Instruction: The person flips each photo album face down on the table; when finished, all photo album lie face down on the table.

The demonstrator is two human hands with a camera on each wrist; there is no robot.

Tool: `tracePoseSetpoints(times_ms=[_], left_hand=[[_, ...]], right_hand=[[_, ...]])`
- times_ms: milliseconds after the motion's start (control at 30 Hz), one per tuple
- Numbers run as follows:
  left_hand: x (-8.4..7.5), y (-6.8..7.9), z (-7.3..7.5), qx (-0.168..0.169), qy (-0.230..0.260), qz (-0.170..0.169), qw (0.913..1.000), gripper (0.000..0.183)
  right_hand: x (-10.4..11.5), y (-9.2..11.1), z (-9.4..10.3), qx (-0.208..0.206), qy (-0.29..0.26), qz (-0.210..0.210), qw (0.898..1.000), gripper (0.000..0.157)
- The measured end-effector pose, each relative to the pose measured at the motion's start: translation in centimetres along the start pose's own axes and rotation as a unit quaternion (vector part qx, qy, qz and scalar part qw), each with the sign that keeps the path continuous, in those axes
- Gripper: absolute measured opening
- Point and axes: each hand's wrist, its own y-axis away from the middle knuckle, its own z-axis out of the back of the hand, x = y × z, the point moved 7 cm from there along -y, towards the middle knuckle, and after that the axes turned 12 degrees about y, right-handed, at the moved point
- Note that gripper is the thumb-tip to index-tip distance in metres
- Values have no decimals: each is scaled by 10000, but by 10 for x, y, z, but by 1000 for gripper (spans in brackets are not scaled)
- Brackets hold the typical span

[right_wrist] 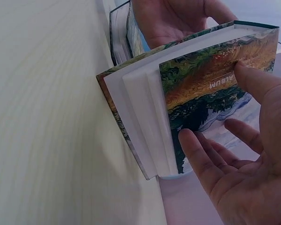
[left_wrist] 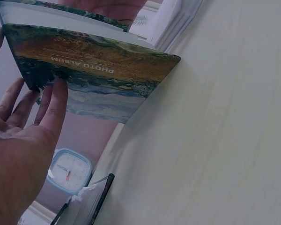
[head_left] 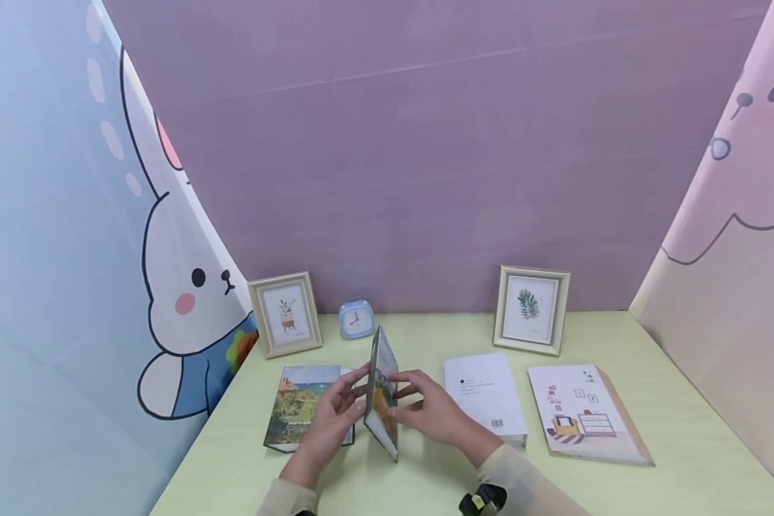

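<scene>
A photo album (head_left: 383, 401) with a painted landscape cover stands on edge between both hands, its pages facing the person and low over the table. Fingers of my left hand (head_left: 325, 424) hold it from the left, spread on the cover in the left wrist view. My right hand (head_left: 437, 413) holds the opposite cover, thumb and fingertips on the painting (right_wrist: 210, 89). Beneath the left hand, partly hidden, a second photo album (head_left: 297, 408) lies flat. Right of the right hand lies a thick white book (head_left: 480, 390) with a barcode.
At far right lies a book (head_left: 580, 419) with a furniture drawing on its cover. Two framed plant pictures stand at the back, a left frame (head_left: 287, 314) and a right frame (head_left: 531, 309). A blue clock (head_left: 357, 319) stands near the left one. A purple backdrop (head_left: 426, 158) rises behind the table.
</scene>
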Motion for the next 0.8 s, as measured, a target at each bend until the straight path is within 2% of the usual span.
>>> tracePoseSetpoints(times_ms=[300, 500, 800], left_hand=[[0, 1, 0, 125, -186, -46, 9997, 58], [2, 0, -3, 184, -293, 71, 9994, 58], [8, -1, -5, 410, -223, 81, 9989, 59]], right_hand=[[1, 0, 4, -50, -141, -74, 9999, 57], [1, 0, 8, -57, -225, -156, 9996, 58], [4, 1, 13, -47, -112, -68, 9999, 60]])
